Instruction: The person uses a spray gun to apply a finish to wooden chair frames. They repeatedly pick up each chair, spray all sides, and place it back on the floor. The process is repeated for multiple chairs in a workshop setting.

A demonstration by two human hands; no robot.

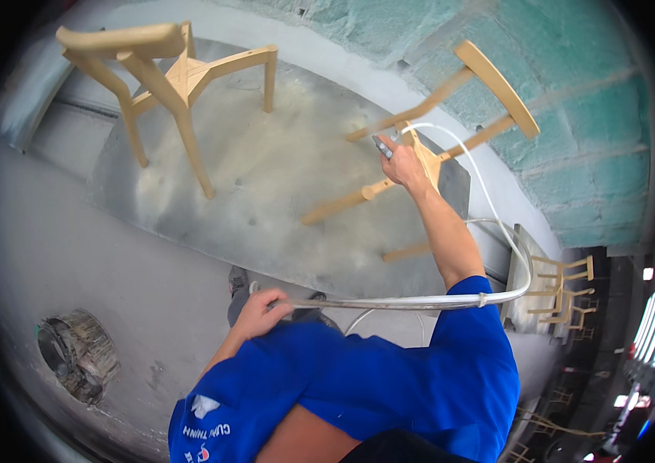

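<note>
My right hand is closed around a small grey spray gun, reaching over the chair on the right. From the gun a thin white hose arcs down past my right arm. My left hand, at my waist, grips a thicker whitish hose that runs across my front and bends upward at the right. The right-hand light wooden chair frame has a curved backrest and no seat panel; my right hand and forearm hide part of it. A second light wooden chair frame stands at the left, away from both hands.
Both chairs are on a grey, dust-marked platform with a rounded edge. A crusted round container is on the floor at the lower left. Greenish sheeting covers the wall behind. Several more wooden chairs stand at the far right.
</note>
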